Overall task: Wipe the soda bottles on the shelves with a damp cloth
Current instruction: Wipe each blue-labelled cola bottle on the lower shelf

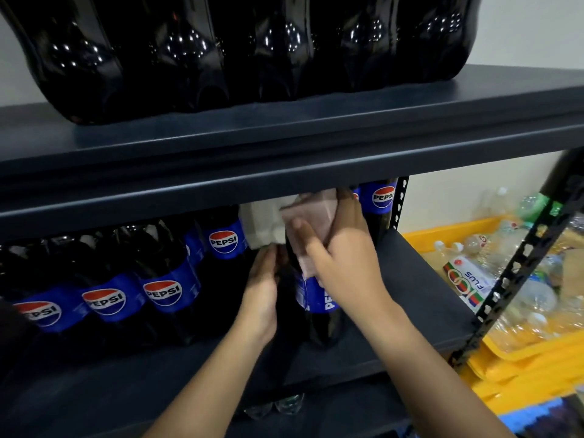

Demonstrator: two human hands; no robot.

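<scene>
Hands [344, 263] on Pepsi bottle [319, 298], cloth [311, 222] seemingly under right

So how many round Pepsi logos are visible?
5 logos: three in the front-left row, one behind them, one at the back right; more may be hidden behind the cloth.

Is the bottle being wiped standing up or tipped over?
Roughly upright: the bottle stands on its base on the shelf, left hand steadying, right hand pressing the cloth.

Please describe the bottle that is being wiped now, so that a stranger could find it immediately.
Look at the middle shelf of the dark metal rack, right of the row of cola bottles. The bottle stands forward of that row, between the left hand and the right hand. Only it has a pinkish cloth pressed against it.
</scene>
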